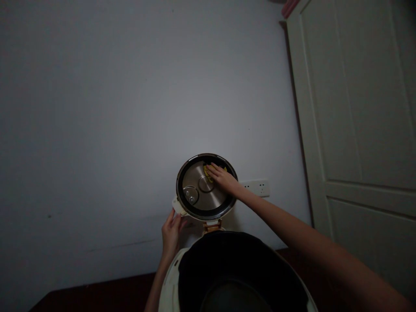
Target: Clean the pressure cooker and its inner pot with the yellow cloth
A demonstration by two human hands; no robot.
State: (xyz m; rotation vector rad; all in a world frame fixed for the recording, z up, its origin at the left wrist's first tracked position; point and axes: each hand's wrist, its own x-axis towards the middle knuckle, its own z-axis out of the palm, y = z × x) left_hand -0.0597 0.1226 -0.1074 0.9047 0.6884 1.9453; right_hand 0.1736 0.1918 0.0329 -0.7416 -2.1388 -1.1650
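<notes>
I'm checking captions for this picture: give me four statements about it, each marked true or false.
1. The right hand presses a yellow cloth-like piece against a round, silvery metal-faced lid. True.
2. The left hand holds the lid's off-white plastic tab. True.
3. The lid is shut. False: it stands open behind a white-bodied, black-lined cooker.
4. The white plastic wall socket is left of the lid in the picture. False: the socket is right of it.

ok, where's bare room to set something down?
Dark reddish-brown tabletop, between pale grey wall and left forearm: nothing visible there, though dim. Crowded: round silver-and-black lid, left hand at its cream edge piece, right hand pressing yellow cloth against it.
</notes>
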